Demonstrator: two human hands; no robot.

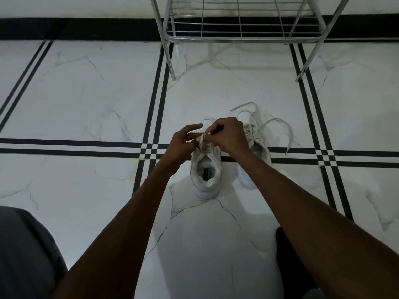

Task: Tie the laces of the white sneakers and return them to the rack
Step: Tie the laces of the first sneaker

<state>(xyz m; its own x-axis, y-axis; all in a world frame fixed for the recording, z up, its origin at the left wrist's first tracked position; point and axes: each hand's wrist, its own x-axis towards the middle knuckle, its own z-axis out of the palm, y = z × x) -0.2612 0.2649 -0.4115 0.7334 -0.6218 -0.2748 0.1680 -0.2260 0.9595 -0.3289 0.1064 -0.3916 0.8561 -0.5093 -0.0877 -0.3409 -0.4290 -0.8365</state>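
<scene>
**Inspector:** Grip first. Left hand [181,140] has thumb and one finger pinched on the laces [201,140] of the left sneaker [206,171], its other fingers spread. Right hand [226,134] is clenched on the same laces, knuckles up.

**Clerk:** Count?

**Inspector:** Two hands, two white sneakers, one metal rack [241,29]. The left sneaker stands on the marble floor [86,93], heel towards the person. The right sneaker [255,147] stands just beside it, partly hidden behind the right forearm, its loose laces [278,126] trailing over the floor, untied.

**Clerk:** Edges and room?

**Inspector:** Both sneakers straddle a double black tile line. The rack stands beyond them, apart, two front legs on the floor, wire shelf bare where visible. Open floor lies wide to the left, narrower to the right. A grey-clad knee [26,255] fills the lower left corner.
</scene>
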